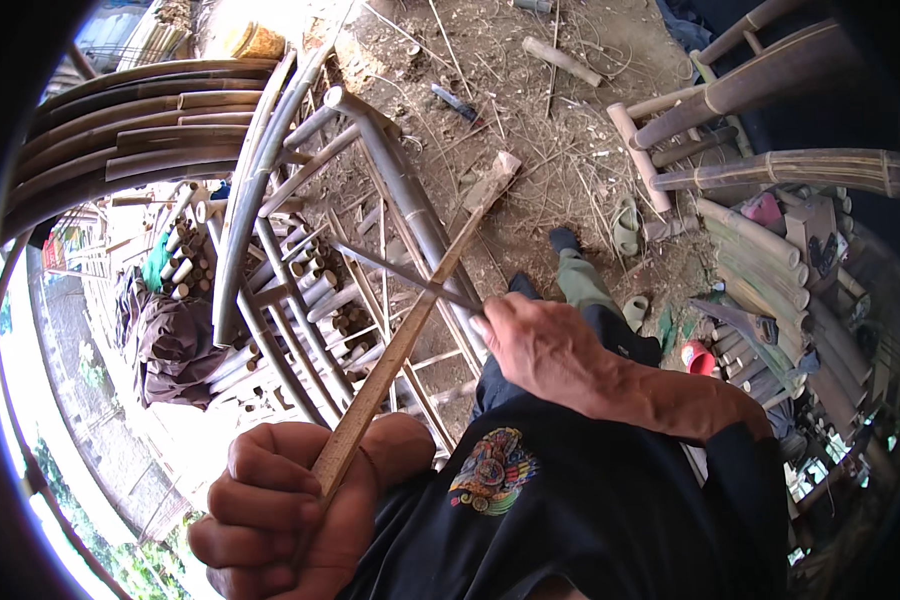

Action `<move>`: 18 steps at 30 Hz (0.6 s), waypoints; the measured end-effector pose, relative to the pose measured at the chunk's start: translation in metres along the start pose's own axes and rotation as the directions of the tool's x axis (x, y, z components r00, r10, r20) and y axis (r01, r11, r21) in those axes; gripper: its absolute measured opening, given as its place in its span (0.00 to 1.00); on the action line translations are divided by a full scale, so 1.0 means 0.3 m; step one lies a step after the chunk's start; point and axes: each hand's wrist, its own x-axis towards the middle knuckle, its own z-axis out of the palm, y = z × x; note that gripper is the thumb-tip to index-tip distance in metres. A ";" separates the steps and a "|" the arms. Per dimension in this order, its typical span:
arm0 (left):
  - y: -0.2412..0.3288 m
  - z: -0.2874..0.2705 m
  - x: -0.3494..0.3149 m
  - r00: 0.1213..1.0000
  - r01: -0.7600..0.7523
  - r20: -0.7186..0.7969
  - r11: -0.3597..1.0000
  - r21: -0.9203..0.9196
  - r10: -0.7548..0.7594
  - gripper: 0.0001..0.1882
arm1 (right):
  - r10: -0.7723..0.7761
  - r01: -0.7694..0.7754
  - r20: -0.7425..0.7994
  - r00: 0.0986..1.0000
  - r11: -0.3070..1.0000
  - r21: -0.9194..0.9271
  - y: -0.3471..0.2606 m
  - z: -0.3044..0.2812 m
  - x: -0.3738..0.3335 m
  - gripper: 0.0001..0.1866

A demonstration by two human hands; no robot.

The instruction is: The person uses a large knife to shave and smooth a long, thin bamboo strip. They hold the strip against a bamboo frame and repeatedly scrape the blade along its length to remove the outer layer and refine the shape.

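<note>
My left hand (270,510) is closed round the near end of a long split bamboo strip (385,375), low at the left. The strip slants up and away to the right, its pale far end over the dirt floor. My right hand (550,350), right of centre, grips what looks like a knife (390,265) with a long, narrow dark blade. Pointing left, the blade crosses the strip about midway and appears to touch it. The handle is hidden inside my right fist.
A bamboo frame (400,180) stands just beyond my hands. Curved bamboo poles (170,120) and stacked cut tubes (320,285) fill the left. At the right are bamboo furniture (750,85), more poles (750,240), a red container (698,358) and loose sandals (626,228).
</note>
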 end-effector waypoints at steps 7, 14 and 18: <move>-0.037 0.053 0.017 1.000 -0.013 0.007 1.000 -0.001 0.013 0.25 | -0.471 0.457 -0.297 0.831 0.881 -0.119 0.071 0.050 0.064 0.06; -0.131 0.039 0.044 0.994 0.000 0.110 0.999 -0.037 0.004 0.23 | 0.099 -0.131 -0.170 0.980 0.973 -0.188 0.427 0.114 0.202 0.17; -0.454 0.048 -0.124 0.995 0.089 0.016 0.923 0.373 -0.102 0.23 | -0.087 -0.029 -0.296 0.951 0.930 -0.367 0.816 0.344 0.294 0.17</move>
